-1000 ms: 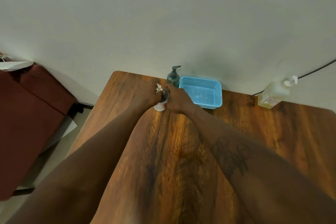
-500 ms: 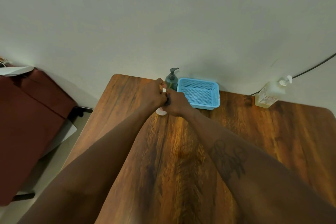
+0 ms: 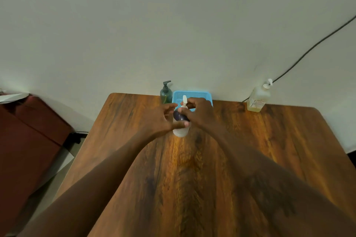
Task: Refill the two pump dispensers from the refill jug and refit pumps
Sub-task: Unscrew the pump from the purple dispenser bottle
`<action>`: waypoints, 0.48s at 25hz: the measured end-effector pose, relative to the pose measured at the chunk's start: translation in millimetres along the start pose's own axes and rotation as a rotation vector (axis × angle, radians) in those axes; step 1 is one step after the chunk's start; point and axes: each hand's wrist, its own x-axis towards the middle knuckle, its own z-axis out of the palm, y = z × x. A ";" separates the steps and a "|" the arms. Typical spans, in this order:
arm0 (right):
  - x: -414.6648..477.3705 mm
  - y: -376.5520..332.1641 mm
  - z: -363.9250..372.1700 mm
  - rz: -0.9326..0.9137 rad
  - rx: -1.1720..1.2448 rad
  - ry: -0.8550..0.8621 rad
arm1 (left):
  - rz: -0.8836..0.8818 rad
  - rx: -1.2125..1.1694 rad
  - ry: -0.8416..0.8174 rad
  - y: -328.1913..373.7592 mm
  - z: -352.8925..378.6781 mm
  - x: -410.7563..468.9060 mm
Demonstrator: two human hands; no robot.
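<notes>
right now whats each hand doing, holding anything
Left hand: steadying the white dispenser, thumb across its body, fingers loosely spread.
Right hand: closed on the dispenser's pump at the neck.

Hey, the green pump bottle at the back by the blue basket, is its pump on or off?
On. The green pump bottle stands upright against the wall with its dark pump head seated on top.

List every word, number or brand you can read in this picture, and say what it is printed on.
Nothing here can be read.
Clear bottle by the wall: its label has red and dark print, too small and blurred to make out.
White bottle under the hands: no print visible.
Green bottle and blue basket: no text visible.
</notes>
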 end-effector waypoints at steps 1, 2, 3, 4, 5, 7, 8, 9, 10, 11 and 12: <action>-9.0 0.4 -8.0 0.006 0.014 0.002 | 0.026 0.030 -0.010 0.4 11.3 -10.4; -17.7 1.5 -13.8 0.009 0.021 -0.002 | 0.043 0.041 0.009 2.0 23.1 -19.1; -26.0 3.2 -18.2 0.006 0.017 -0.002 | 0.046 0.034 0.049 4.5 35.4 -25.6; -34.6 5.3 -21.9 0.000 0.009 0.007 | 0.048 0.018 0.096 7.0 47.6 -29.7; -42.5 7.4 -24.5 -0.008 0.006 0.018 | 0.053 0.004 0.141 8.5 59.8 -32.7; -56.2 13.1 -26.6 -0.025 0.023 0.030 | 0.072 -0.006 0.238 8.6 81.1 -38.2; -60.6 16.9 -25.8 -0.039 0.029 0.037 | 0.088 -0.013 0.276 6.9 89.2 -39.5; -65.0 22.0 -24.3 -0.055 0.032 0.050 | 0.112 -0.029 0.304 4.5 96.8 -41.4; -68.0 26.5 -22.6 -0.076 0.037 0.073 | 0.136 -0.045 0.332 2.2 102.4 -43.2; -69.9 32.6 -20.5 -0.100 0.040 0.103 | 0.161 -0.052 0.361 0.0 107.2 -44.4; -70.9 38.8 -18.2 -0.121 0.031 0.130 | 0.190 -0.054 0.379 -2.3 111.2 -43.8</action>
